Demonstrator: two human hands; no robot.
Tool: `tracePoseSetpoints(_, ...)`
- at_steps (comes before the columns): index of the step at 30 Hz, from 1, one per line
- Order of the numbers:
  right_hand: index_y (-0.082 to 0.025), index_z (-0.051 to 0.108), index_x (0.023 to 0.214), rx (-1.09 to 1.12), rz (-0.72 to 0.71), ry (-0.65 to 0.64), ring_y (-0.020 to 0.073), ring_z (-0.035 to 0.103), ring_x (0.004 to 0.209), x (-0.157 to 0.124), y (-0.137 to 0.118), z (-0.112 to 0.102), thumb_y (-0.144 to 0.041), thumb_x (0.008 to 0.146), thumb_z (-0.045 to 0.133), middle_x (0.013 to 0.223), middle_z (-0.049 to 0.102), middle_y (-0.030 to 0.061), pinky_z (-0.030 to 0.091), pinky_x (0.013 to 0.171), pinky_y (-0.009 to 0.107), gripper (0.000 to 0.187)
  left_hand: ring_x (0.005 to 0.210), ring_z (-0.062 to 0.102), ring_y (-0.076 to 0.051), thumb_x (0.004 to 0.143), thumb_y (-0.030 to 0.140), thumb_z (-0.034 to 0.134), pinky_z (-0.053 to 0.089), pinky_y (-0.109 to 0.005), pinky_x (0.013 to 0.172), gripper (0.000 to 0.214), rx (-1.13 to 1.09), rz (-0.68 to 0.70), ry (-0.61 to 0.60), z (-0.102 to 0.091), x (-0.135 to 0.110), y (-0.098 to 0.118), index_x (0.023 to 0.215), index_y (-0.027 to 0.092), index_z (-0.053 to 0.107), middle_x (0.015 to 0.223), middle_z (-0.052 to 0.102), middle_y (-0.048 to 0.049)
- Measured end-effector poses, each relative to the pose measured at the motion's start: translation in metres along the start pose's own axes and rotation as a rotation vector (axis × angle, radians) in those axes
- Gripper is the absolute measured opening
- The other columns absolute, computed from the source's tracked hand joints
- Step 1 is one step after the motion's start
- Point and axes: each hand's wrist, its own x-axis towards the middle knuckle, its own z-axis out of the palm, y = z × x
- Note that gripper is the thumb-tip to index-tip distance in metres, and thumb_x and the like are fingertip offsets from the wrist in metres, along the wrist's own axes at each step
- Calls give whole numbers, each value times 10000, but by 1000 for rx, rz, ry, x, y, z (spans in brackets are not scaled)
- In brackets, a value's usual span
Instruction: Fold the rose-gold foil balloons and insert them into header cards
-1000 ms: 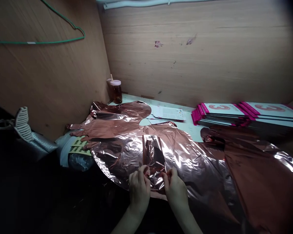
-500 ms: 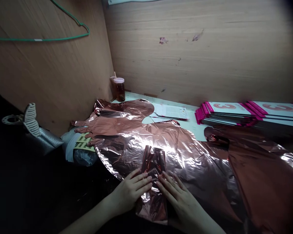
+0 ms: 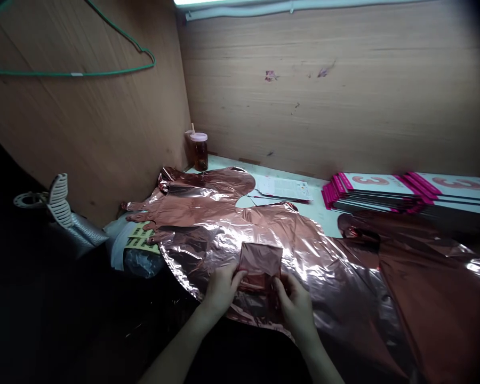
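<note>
Copper foil packet (image 3: 261, 258) is pinched at its sides by my left hand (image 3: 222, 289) and right hand (image 3: 298, 303); I judge mid-fold, next move wanting edges kept aligned.

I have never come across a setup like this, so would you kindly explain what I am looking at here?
There is no machine here: these are a person's two bare hands, seen by a camera worn on the head that looks forward and down. The left hand and right hand hold a piece of folded foil by its sides. Beneath it, large rose-gold foil sheets with curvy outlines cover much of the table. Beyond them lie some printed papers and, to the right, stacked pink-edged packets marked "3". A lidded cup stands in the far left corner.
</note>
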Motion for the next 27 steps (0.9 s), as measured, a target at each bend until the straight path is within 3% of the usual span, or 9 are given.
tracePoseSetpoints(3,-179,552,1004,-200,125,65,228,692,718,17,-9,12,-392,963,369,795,721,75,509,636,303,284,768,670,-218,959,336,482,405,-274,652,275,80,-136,22,7,13,17,851,167,669,787,714,-69)
tracePoseSetpoints(7,-136,556,1067,-423,178,58,282,678,688,34,-26,19,-240,940,361,719,693,121,470,637,362,255,853,693,-285,969,329,445,425,-318,687,302,183,-268,22,13,24,31,918,151,684,874,733,-129)
tracePoseSetpoints(9,-97,575,1085,-524,174,47,308,683,734,39,-35,21,-168,925,346,796,696,187,474,670,399,288,872,697,-307,968,339,444,439,-336,693,310,222,-293,9,15,27,33,951,147,688,906,734,-148)
tracePoseSetpoints(12,-91,592,1192,-611,25,-24,341,613,1110,47,-45,29,-150,938,345,1246,603,262,450,898,463,360,880,698,-329,959,354,458,453,-356,702,304,260,-285,-19,15,32,33,973,156,688,913,734,-155)
tracePoseSetpoints(15,-160,449,1436,-622,-218,-209,286,314,1422,56,-42,38,-300,991,359,1552,345,116,272,1138,436,475,886,699,-309,957,297,450,457,-353,729,258,270,-244,-46,13,36,29,983,176,677,919,735,-139)
tracePoseSetpoints(17,-172,327,1512,-621,-296,-298,267,201,1469,60,-35,41,-396,1008,326,1595,240,72,192,1183,435,552,891,699,-291,941,263,481,454,-340,740,211,263,-219,-57,12,38,25,1020,175,656,923,735,-130)
tracePoseSetpoints(21,-196,250,1538,-636,-352,-325,302,84,1489,60,-23,37,-489,1000,301,1618,125,87,142,1187,478,615,852,698,-242,927,277,545,447,-295,714,259,210,-166,-42,11,37,16,1169,190,572,884,731,-78)
tracePoseSetpoints(24,-256,238,1540,-648,-436,-336,394,42,1474,59,-22,34,-622,928,402,1623,73,117,133,1164,548,732,885,680,-229,906,317,599,449,-291,727,280,175,-116,9,1,30,1,1159,201,570,969,707,-70)
tracePoseSetpoints(27,-290,239,1536,-648,-487,-369,474,30,1449,58,-24,36,-722,841,472,1623,48,142,113,1138,613,852,948,641,-235,880,270,625,456,-307,765,243,151,-71,94,-21,26,-19,1106,186,594,1088,643,-89)
